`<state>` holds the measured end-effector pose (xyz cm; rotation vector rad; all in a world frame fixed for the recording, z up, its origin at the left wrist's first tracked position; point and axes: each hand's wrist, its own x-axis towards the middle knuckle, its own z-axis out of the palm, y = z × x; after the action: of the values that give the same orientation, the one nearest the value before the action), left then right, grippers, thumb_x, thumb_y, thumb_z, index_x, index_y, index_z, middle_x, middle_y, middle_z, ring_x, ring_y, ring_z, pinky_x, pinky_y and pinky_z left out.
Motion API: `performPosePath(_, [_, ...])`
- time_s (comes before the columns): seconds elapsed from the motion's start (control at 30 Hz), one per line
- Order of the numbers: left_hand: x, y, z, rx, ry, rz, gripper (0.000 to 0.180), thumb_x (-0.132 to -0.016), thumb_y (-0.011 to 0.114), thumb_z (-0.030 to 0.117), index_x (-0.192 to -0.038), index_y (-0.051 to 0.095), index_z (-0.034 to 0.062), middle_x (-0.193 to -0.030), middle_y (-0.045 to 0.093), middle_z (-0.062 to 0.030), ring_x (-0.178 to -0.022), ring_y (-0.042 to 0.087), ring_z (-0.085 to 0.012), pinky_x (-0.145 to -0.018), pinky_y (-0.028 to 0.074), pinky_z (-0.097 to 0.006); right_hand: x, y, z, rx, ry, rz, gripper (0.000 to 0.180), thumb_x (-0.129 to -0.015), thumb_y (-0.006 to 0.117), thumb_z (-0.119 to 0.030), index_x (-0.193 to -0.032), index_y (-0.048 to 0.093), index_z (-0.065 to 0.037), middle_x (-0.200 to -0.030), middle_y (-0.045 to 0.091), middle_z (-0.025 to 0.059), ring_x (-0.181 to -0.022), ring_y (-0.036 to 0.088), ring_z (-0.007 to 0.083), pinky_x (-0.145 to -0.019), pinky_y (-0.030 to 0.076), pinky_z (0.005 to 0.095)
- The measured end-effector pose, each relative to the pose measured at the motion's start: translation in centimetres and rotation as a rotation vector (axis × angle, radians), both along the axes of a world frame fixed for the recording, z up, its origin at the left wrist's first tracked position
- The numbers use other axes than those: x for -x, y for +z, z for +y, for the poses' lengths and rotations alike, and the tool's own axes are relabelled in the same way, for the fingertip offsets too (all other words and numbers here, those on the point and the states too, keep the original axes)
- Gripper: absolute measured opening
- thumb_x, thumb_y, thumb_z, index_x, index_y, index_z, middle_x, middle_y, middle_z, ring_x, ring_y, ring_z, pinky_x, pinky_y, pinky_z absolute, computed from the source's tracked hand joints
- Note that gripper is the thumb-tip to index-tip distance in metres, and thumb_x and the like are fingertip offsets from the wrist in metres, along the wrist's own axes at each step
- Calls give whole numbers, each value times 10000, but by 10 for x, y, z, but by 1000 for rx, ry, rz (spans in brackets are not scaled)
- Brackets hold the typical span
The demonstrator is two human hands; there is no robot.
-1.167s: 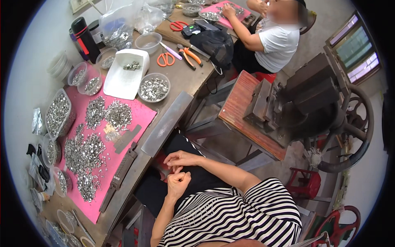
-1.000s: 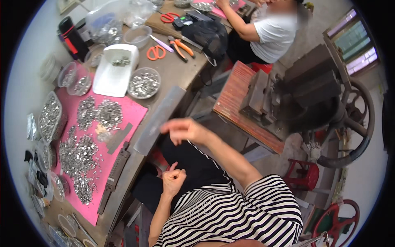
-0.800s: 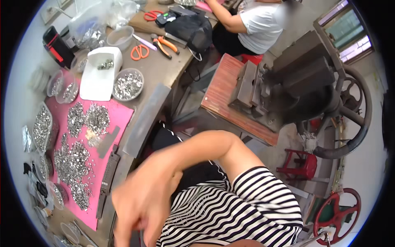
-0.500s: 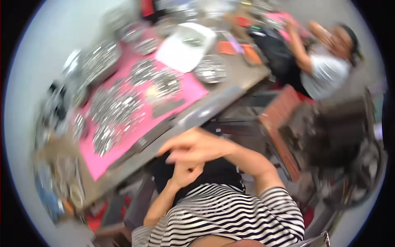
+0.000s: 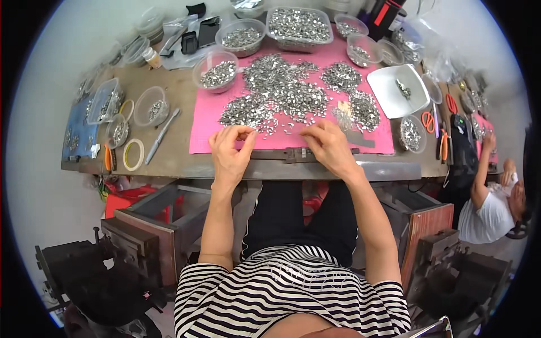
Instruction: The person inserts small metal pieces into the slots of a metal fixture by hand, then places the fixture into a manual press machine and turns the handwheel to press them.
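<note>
My left hand (image 5: 230, 152): fingers bent, thumb near index; whether gripping a piece, I cannot tell | my right hand (image 5: 332, 147): same bend, same doubt | small metal pieces (image 5: 248, 111): loose heaps on pink mat (image 5: 204, 134), just beyond my fingers | pink mat: flat on desk (image 5: 181, 141) | white tray (image 5: 390, 106): right of the heaps

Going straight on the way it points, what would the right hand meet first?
Probably the loose silvery pieces scattered before the large heap on the pink mat; how high the right hand hovers is unclear.
</note>
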<state>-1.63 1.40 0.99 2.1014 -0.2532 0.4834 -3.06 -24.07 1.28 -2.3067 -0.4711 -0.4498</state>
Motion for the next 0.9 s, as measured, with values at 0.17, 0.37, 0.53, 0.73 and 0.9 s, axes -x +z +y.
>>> performPosePath(0.17, [-6, 4, 1, -251, -170, 54, 89, -863, 787, 211, -890, 734, 146, -788, 662, 30, -794, 610, -165, -923, 336, -399, -19, -5, 21, 76, 56, -75, 113, -870, 750, -96, -982, 758, -81, -804, 576, 96, -798, 599, 301, -711, 478, 428])
performPosePath(0.37, [-16, -3, 7, -335, -221, 39, 58, -851, 793, 200, -888, 765, 166, -778, 653, 28, -821, 602, -175, -932, 333, -414, -23, -14, 15, 156, 41, -68, 69, -865, 735, -109, -929, 740, -84, -858, 600, 88, -850, 613, 297, -775, 471, 430])
performPosePath(0.53, [-17, -7, 5, -365, -202, -10, 49, -837, 794, 183, -873, 769, 161, -769, 638, 16, -818, 598, -187, -932, 343, -430, -19, -3, -1, 129, -38, 71, 56, -875, 705, -101, -922, 734, -93, -880, 619, 86, -913, 625, 293, -821, 454, 433])
performPosePath(0.73, [-16, -13, 4, -389, -180, 17, 50, -844, 774, 187, -854, 750, 145, -772, 626, -15, -844, 601, -230, -942, 346, -459, -25, -25, 25, 197, 10, -69, 91, -854, 748, -150, -920, 726, -91, -877, 599, 95, -879, 621, 297, -808, 445, 420])
performPosePath(0.9, [-11, 1, -4, -402, -169, 28, 134, -815, 815, 248, -830, 747, 133, -795, 660, -10, -856, 605, -224, -960, 332, -469, -27, -14, 32, 267, -23, -100, 58, -856, 693, -106, -866, 671, -54, -878, 612, 107, -909, 620, 301, -816, 429, 430])
